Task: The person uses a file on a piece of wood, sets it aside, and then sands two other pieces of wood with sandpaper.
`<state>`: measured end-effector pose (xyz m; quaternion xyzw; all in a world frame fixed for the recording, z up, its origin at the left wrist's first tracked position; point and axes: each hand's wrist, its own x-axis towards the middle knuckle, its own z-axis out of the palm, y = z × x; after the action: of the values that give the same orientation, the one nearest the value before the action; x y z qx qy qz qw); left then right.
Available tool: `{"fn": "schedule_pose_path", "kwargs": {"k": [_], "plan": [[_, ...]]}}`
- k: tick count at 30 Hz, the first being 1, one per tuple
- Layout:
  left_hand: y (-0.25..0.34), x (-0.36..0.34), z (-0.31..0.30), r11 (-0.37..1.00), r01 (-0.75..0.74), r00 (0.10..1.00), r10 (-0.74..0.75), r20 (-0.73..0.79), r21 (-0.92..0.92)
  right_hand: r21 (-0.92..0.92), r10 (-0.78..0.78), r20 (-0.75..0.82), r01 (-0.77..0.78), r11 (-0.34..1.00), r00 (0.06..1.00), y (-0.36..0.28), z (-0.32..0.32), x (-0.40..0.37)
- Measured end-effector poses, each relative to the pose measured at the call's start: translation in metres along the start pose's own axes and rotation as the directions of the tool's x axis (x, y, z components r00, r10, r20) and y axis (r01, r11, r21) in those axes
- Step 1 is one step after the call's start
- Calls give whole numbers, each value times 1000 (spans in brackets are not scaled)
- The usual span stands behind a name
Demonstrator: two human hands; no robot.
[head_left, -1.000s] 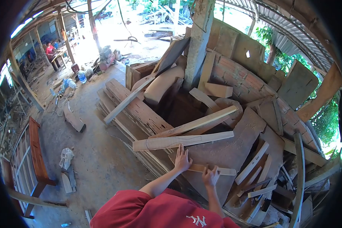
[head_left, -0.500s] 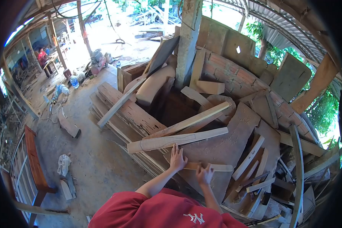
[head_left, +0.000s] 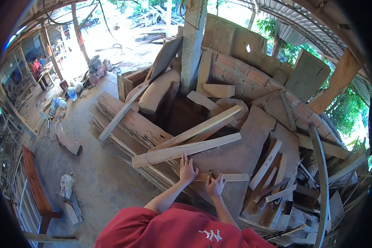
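**Risk (judgement).** Slippage first.
- Strip [head_left: 234, 177]: lies loose on an apparently sloping slab [head_left: 239, 155], pinned only by flat palms. Could skid toward the offcuts [head_left: 273, 182] on any easing of pressure, or with weight put on one end alone.
- Plank [head_left: 186, 149], pencil-marked: rests just above the fingertips, laid across the edge of the heap. Could tip or slide onto the knuckles if jarred.
- Also likely: splinters from rough-sawn faces under bare skin, and a shift of the whole heap, stacked at mixed angles round the post [head_left: 192, 41].

**Hands.**
- Left hand [head_left: 187, 169]: palm down, fingers spread apart. Presses at the strip's left end, with fingertips near the plank's lower edge. Clamped on nothing.
- Right hand [head_left: 215, 186]: palm down over the strip, about midway along, fingers splayed. No closed grip seen. Thumb side too small to tell.

**Orientation.** Strip laid with its long axis left to right across the view, nearly level and roughly parallel to the plank. Free end points right, toward the offcuts.

**Position.** On the lower part of the slab, just below the plank, directly ahead of the red shirt [head_left: 177, 231].

**Elsewhere.** Another person [head_left: 36, 66] at a far desk, well apart.
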<state>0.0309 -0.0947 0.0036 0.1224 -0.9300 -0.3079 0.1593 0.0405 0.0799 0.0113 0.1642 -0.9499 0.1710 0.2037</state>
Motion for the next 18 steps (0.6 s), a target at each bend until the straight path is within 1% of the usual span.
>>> {"fn": "schedule_pose_path", "kwargs": {"k": [1, 4, 7, 8, 10, 12, 15, 18], "plan": [[-1, -1, 0, 1000, 1, 1000, -1, -4, 2, 2, -27, 37, 27, 1000, 999, 9, -1, 0], [-3, -1, 1, 1000, 5, 1000, -5, 2, 9, -93, 105, 2, -104, 990, 994, 47, -6, 3], [-4, -1, 2, 999, 6, 1000, -6, -6, 43, -125, 296, -139, -313, 941, 945, 69, -6, 16], [-4, -2, 3, 999, -2, 1000, 2, -15, 35, -123, 305, -109, -317, 940, 946, 67, -2, 14], [-4, -2, 2, 1000, -17, 999, 17, -35, 16, -123, 318, -51, -322, 939, 947, 43, 4, 10], [-1, -2, 1, 1000, -4, 999, 4, -36, 6, -68, 114, -42, -117, 991, 993, 6, -5, 3], [-3, -2, 4, 1000, -8, 999, 8, -34, 5, 46, -43, -60, 46, 998, 997, -13, 3, -12], [-6, -2, 4, 1000, -17, 999, 17, -32, 6, -4, -5, 105, 5, 1000, 994, 23, -12, -2]]}}
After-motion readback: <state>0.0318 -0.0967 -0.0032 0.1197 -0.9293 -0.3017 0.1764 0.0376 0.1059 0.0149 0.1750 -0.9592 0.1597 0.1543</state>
